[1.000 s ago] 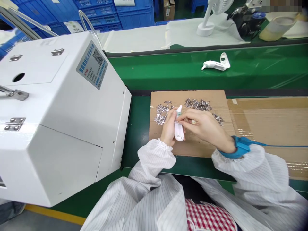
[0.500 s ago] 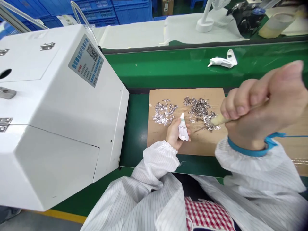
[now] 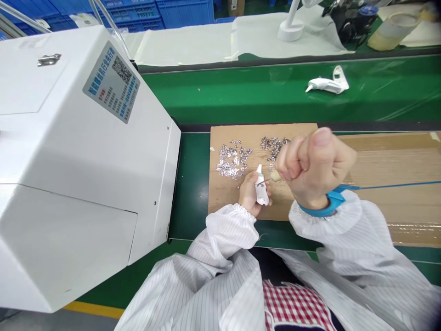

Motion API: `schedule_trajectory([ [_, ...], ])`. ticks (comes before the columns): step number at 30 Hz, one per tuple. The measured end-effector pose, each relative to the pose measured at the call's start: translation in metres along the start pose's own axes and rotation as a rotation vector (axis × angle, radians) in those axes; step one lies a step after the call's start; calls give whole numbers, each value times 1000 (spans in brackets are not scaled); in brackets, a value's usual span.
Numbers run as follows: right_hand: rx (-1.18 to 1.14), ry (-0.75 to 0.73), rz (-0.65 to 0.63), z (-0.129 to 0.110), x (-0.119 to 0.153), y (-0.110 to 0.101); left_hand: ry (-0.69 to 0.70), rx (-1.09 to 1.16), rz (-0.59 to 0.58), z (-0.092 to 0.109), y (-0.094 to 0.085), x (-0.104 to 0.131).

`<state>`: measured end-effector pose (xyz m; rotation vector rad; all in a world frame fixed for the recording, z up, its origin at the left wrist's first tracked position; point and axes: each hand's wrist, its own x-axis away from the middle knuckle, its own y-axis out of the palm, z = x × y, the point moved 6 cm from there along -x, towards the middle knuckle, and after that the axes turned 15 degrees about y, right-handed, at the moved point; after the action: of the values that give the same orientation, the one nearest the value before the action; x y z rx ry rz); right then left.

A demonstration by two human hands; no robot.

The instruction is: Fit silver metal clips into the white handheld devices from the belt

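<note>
My left hand is closed around a white plastic housing with a narrow pointed nozzle, its open side facing up. A fist of my right hand grips a thin metal pick with a pale handle. The pick's tip reaches over the housing, just below the nozzle; whether it touches, or carries a part, I cannot tell. Behind the left hand lies a spread of small shiny metal pieces. A second pile of metal pieces is partly hidden by my right hand. Both lie on a cardboard sheet.
A large white machine stands close on the left. Beyond the cardboard runs a green conveyor belt with another white housing, lid swung open. A blue wrist strap on my right wrist has a cord stretching right.
My right hand has moved left and away from the metal pile, bringing the pick's tip to the housing. The left hand keeps hold of the housing. The view has shifted slightly.
</note>
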<state>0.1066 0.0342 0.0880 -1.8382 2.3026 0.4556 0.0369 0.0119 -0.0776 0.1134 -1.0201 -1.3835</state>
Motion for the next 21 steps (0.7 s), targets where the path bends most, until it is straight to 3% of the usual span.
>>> schedule_trajectory([
  [5,87,2,-100,-1,6,5,48,-15,-6,-4,-6,-5],
  [12,-37,-74,42,-7,-5,-11,-27,19,-9,3,-1,0],
  [21,-27,-25,49,-4,-5,-7,-16,-16,-15,4,-1,1],
])
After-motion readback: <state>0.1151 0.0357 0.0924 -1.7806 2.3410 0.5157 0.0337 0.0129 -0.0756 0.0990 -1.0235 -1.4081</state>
